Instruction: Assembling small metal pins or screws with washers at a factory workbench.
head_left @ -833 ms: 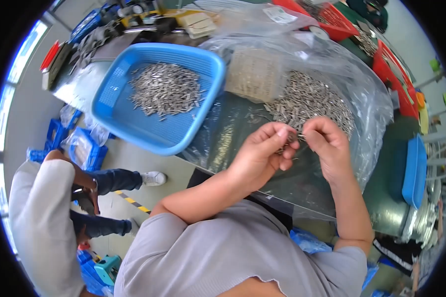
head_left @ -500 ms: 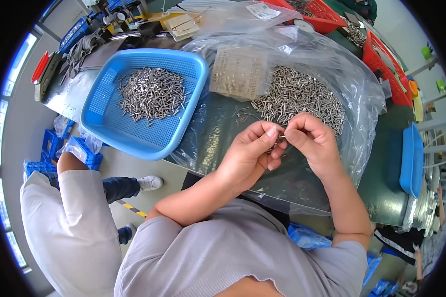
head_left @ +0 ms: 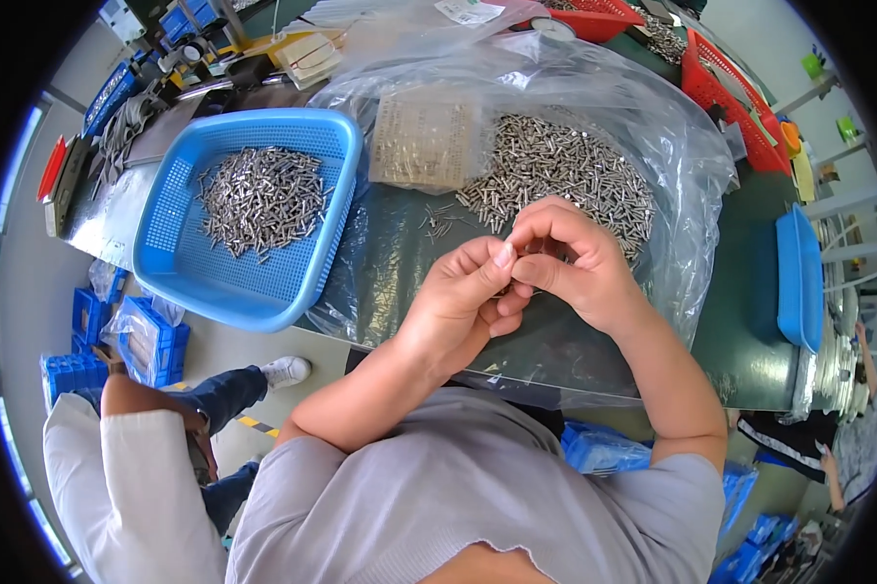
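My left hand (head_left: pixel 468 297) and my right hand (head_left: pixel 580 268) meet fingertip to fingertip over the near side of the table. The left fingers are curled closed around small metal pins, which are now almost wholly hidden. Pressed together against the left fingertips, my right thumb and forefinger form a pinch; what lies in it is too small to make out. Just beyond my hands, a heap of short metal pins (head_left: pixel 565 170) lies on a clear plastic sheet (head_left: pixel 687 185). Several thin pieces (head_left: pixel 440 222) lie loose left of the heap.
A blue basket (head_left: pixel 151 238) at left holds another pile of pins (head_left: pixel 263 200). Beside the heap lies a plastic-wrapped tan block (head_left: pixel 421 141). Red baskets (head_left: pixel 735 97) stand at the far right, a blue tray (head_left: pixel 799 277) at the right edge. A person in white (head_left: pixel 146 487) is at lower left.
My hands have come closer together, and the pin visible between them before is now covered by fingers. The whole view has shifted slightly; the person at left has moved an arm.
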### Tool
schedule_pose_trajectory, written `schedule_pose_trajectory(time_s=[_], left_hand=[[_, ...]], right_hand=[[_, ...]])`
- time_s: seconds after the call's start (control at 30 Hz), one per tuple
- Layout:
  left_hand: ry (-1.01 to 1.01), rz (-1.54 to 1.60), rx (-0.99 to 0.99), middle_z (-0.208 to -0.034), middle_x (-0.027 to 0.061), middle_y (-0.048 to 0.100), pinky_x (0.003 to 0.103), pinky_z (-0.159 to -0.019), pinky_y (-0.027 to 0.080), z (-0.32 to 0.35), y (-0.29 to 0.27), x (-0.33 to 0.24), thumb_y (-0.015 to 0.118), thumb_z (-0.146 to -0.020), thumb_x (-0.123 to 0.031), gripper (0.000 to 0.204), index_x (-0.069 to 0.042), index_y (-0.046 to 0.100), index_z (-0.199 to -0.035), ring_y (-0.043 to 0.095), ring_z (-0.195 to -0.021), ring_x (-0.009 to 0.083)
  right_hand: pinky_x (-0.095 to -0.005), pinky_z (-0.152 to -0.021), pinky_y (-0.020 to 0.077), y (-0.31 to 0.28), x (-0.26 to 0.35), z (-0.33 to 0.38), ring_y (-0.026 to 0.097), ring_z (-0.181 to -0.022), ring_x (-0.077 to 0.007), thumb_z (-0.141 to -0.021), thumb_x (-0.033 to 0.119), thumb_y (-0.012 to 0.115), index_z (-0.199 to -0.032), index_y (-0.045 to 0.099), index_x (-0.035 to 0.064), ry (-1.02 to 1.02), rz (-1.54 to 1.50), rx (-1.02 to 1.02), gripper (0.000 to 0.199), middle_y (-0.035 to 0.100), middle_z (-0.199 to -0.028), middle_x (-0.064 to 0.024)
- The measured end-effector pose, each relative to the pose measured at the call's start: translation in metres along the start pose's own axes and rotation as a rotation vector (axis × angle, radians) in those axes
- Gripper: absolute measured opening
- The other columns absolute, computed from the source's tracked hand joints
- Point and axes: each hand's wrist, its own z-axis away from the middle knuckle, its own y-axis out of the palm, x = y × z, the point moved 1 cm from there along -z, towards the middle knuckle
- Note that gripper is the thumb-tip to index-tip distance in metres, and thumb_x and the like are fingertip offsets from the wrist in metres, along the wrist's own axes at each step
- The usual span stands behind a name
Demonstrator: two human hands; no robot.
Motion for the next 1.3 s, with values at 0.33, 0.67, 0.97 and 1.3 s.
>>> schedule_pose_trajectory(time_s=[0.33,0.67,0.97,1.3], left_hand=[[0.08,-0.002,-0.078,-0.087,0.0059,0.059,0.025,-0.058,0.043,-0.001,0.007,0.006,0.053,-0.095,-0.024,0.019,-0.005,0.056,-0.1,0.053,-0.072,0.0123],[0.156,0.152,-0.043,-0.098,0.0095,0.06,0.028,-0.066,0.044,-0.002,-0.002,0.004,0.054,-0.092,-0.012,0.012,-0.005,0.057,-0.101,0.053,-0.083,0.0151],[0.146,0.151,-0.037,-0.096,0.0087,0.06,0.028,-0.065,0.043,-0.002,-0.001,0.003,0.056,-0.091,-0.011,0.012,-0.006,0.057,-0.102,0.052,-0.082,0.0146],[0.135,0.157,-0.013,-0.093,0.008,0.06,0.027,-0.062,0.041,-0.001,-0.001,0.004,0.056,-0.091,-0.012,0.013,-0.006,0.056,-0.102,0.05,-0.076,0.0133]], right_hand=[[-0.0239,-0.064,0.041,-0.007,0.01,0.005,0.054,-0.076,-0.0111,-0.077,0.014,0.074,-0.085,0.062,0.0045,-0.107,0.168,-0.057,0.017,0.057,-0.086,-0.0021],[-0.0338,-0.068,0.0463,-0.026,-0.006,0.002,0.058,-0.078,-0.0238,-0.073,0.008,0.07,-0.084,0.064,0.0065,-0.056,0.615,-0.097,0.012,0.059,-0.082,-0.0063],[-0.0383,-0.071,0.0441,-0.014,-0.011,-0.003,0.055,-0.081,-0.0259,-0.067,0.007,0.069,-0.072,0.057,0.0089,-0.203,0.866,-0.013,0.013,0.055,-0.079,-0.0052],[-0.0379,-0.072,0.0433,-0.011,-0.014,-0.003,0.054,-0.083,-0.024,-0.068,0.01,0.07,-0.073,0.057,0.0095,-0.249,0.894,-0.013,0.014,0.054,-0.08,-0.0042]])
